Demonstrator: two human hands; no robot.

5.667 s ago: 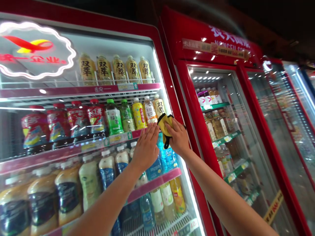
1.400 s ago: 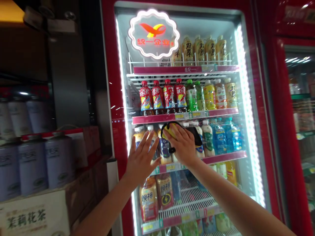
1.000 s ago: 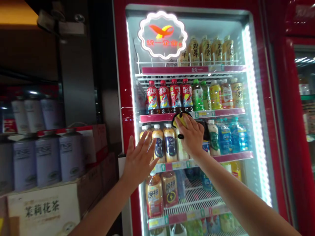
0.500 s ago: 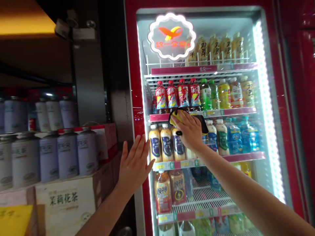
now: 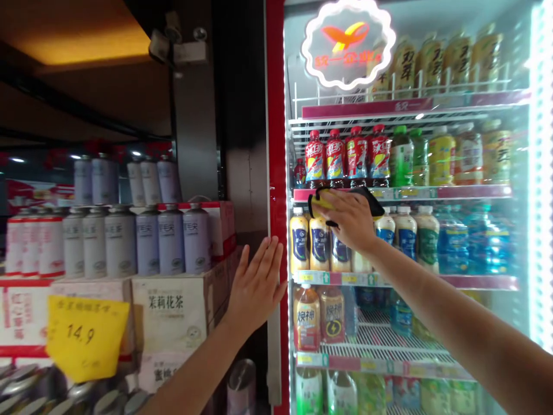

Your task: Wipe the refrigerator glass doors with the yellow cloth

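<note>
My right hand (image 5: 352, 219) presses a yellow and black cloth (image 5: 326, 202) against the glass door of a lit drinks fridge, in front of the shelf edge below the red-capped bottles (image 5: 334, 155). Its fingers lie over the cloth, and black folds stick out to the right of the hand. My left hand (image 5: 257, 288) is open with nothing in it, fingers stretched upward, at the fridge's red left frame (image 5: 276, 144). Whether its palm touches the frame cannot be made out.
Left of the fridge, grey and purple canisters (image 5: 148, 239) stand on boxes (image 5: 173, 311), with a yellow price sign (image 5: 86, 337) in front. A dark pillar (image 5: 196, 115) rises behind. A glowing round sign (image 5: 348, 43) is at the fridge's top.
The view has turned left, so the fridge appears further right and more canisters show. My right hand with the cloth has moved slightly left across the glass. My left hand remains by the frame.
</note>
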